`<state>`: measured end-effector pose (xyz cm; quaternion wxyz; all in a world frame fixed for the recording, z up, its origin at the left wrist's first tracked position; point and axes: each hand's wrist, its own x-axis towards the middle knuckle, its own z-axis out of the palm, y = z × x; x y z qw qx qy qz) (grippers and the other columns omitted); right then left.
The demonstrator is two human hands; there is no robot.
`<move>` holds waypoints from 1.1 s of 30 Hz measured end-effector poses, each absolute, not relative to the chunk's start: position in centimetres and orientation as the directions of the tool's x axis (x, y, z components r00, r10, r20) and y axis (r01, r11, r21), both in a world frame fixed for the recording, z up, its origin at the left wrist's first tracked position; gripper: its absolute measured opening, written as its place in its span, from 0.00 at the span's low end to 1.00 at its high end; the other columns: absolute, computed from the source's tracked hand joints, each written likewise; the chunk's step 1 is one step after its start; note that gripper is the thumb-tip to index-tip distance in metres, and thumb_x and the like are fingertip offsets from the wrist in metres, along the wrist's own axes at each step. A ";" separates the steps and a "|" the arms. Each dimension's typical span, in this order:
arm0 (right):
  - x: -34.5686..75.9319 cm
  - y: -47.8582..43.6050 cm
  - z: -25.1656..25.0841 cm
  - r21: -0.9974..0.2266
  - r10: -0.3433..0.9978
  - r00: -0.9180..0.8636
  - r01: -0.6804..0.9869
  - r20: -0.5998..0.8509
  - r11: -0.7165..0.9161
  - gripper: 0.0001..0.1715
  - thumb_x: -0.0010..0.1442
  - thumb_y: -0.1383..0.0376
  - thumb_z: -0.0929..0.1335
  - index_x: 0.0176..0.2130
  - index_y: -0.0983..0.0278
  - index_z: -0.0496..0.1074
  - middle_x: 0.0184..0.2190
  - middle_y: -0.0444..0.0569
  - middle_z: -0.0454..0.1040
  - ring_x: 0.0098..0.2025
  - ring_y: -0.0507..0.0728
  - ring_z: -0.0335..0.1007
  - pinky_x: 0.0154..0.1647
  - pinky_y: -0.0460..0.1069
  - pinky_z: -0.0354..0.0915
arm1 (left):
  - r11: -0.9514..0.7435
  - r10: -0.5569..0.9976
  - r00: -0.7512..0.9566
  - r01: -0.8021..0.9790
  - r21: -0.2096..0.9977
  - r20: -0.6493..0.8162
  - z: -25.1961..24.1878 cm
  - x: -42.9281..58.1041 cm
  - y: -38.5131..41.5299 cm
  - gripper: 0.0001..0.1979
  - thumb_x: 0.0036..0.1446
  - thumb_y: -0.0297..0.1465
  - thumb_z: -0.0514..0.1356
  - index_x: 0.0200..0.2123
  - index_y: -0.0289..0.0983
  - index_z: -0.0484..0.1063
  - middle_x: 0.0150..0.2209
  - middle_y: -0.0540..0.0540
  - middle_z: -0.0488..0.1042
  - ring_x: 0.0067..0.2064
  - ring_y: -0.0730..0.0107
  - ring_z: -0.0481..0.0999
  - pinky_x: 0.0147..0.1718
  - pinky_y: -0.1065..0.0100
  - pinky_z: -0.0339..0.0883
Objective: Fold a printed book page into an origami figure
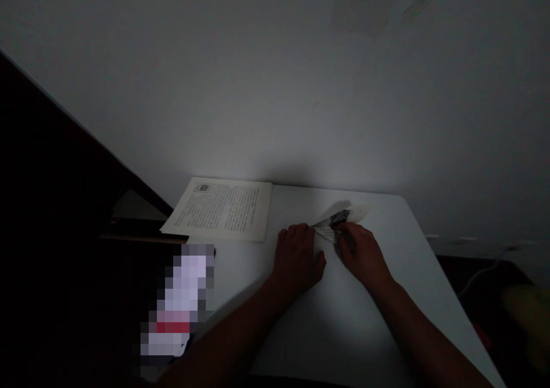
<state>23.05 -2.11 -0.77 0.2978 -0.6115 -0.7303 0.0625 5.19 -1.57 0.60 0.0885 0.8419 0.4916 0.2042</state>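
A folded piece of printed paper (329, 234) with a dark picture on it stands partly raised on the white table. My right hand (363, 253) pinches this paper between thumb and fingers, near its lower right side. At the paper's left tip, my left hand (296, 256) rests palm down on the table, its fingers slightly bent and its thumb apart. Whether the left fingertips press on the paper's tip or only lie beside it, I cannot tell in the dim light.
Printed sheets (223, 210) lie at the table's back left corner. A lit phone-like screen (183, 302), blurred out, is at the left edge. The white table (339, 330) stands against a pale wall (275, 90). A cable (481, 273) runs beyond its right side.
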 end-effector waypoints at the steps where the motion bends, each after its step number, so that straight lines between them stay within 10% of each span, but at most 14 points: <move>1: 23.1 -2.1 -0.8 -0.454 0.931 -0.078 0.856 0.357 0.246 0.10 0.59 0.67 0.62 0.42 0.63 0.68 0.38 0.52 0.74 0.42 0.61 0.69 0.46 0.56 0.63 | -0.492 0.869 0.421 0.795 0.355 0.259 0.4 5.1 -1.3 0.20 0.53 0.35 0.58 0.48 0.35 0.65 0.48 0.40 0.68 0.50 0.56 0.64 0.51 0.54 0.58; 18: 23.2 -1.9 -0.7 -0.458 0.929 -0.076 0.854 0.363 0.248 0.10 0.57 0.67 0.63 0.40 0.64 0.69 0.37 0.51 0.75 0.41 0.60 0.69 0.46 0.54 0.63 | -0.390 0.919 0.389 0.875 0.288 0.062 0.7 7.4 4.1 0.20 0.56 0.48 0.55 0.42 0.39 0.68 0.41 0.45 0.72 0.41 0.64 0.74 0.38 0.67 0.66; 33: 23.2 -2.0 -0.5 -0.475 0.930 -0.056 0.848 0.364 0.237 0.10 0.57 0.67 0.63 0.41 0.63 0.70 0.38 0.51 0.75 0.41 0.60 0.69 0.47 0.55 0.62 | -0.526 0.834 0.550 0.774 0.352 0.037 1.0 5.4 5.7 0.11 0.59 0.35 0.54 0.37 0.38 0.75 0.38 0.45 0.74 0.40 0.66 0.73 0.42 0.67 0.66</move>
